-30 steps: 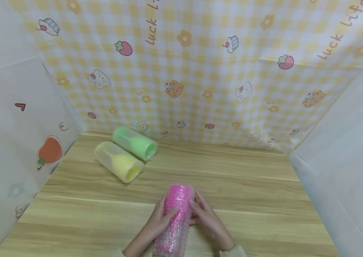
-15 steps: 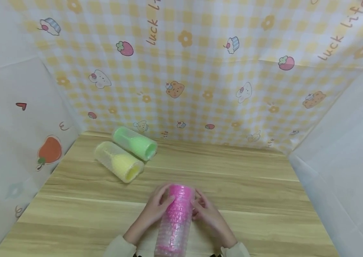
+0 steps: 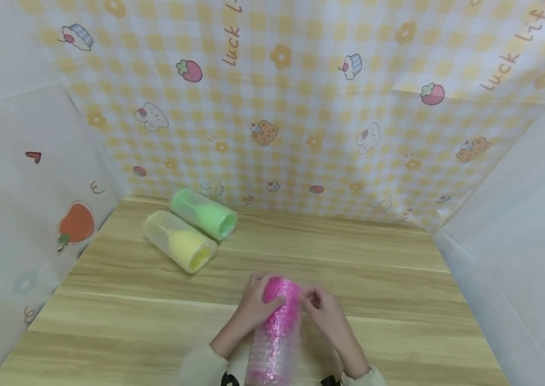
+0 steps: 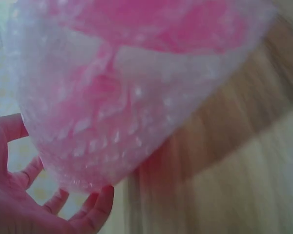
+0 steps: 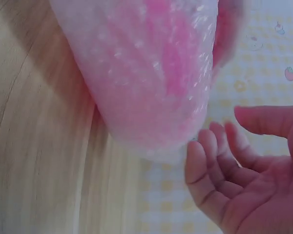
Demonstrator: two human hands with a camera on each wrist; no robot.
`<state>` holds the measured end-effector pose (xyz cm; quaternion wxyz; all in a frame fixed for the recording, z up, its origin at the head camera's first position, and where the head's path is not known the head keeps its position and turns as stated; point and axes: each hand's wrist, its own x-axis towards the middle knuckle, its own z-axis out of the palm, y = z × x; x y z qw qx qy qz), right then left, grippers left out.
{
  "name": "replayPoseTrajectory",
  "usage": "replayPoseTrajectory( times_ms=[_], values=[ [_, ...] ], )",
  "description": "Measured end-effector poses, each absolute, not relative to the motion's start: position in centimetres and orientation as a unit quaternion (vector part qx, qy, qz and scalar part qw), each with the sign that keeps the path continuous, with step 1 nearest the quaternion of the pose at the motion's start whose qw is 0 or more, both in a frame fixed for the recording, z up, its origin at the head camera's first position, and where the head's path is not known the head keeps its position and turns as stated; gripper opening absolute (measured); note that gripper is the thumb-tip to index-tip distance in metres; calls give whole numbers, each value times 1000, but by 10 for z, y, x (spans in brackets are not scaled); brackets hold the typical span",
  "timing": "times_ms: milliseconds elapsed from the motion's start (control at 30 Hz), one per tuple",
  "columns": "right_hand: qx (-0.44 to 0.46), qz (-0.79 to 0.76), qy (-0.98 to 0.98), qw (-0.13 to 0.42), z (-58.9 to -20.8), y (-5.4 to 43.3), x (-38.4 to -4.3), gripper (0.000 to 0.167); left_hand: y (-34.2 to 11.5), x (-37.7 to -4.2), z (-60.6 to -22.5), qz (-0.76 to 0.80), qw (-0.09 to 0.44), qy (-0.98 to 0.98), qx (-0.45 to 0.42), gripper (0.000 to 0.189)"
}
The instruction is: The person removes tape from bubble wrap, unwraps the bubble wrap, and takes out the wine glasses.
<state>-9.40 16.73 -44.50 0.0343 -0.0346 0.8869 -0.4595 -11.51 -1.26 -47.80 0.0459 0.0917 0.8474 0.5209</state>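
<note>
A pink goblet (image 3: 279,316) wrapped in clear bubble wrap stands out from the table at the front middle, its pink bowl end farthest from me. My left hand (image 3: 258,303) grips the wrapped bowl from the left, thumb across the top. In the left wrist view its fingers (image 4: 105,204) curve round the end of the wrap. My right hand (image 3: 325,311) is beside the goblet's right side, fingertips close to the wrap. The right wrist view shows its thumb apart from the loosely bent fingers (image 5: 198,163), nothing between them.
Two more bubble-wrapped goblets, one yellow (image 3: 185,246) and one green (image 3: 211,215), lie side by side at the back left of the wooden table (image 3: 349,257). A checked yellow cloth (image 3: 311,107) hangs behind, with white walls on both sides.
The wrapped pink goblet has shifted slightly right with my left hand, which has moved farther over its top. My right hand has drawn a little right, off the goblet's side.
</note>
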Motion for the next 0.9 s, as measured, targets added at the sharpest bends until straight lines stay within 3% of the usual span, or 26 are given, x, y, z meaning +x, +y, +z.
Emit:
replayPoseTrajectory(
  times_ms=[267,600,900],
  values=[
    [-43,-438,891,110,-451,175,-97,33,8,-115,-472,477,43,876,61,56],
    [-69,-465,870,145,-452,183,-99,32,14,-111,-469,458,46,886,57,47],
    [-45,-415,898,141,-438,173,-95,15,16,-111,-468,447,34,891,70,46]
  ],
)
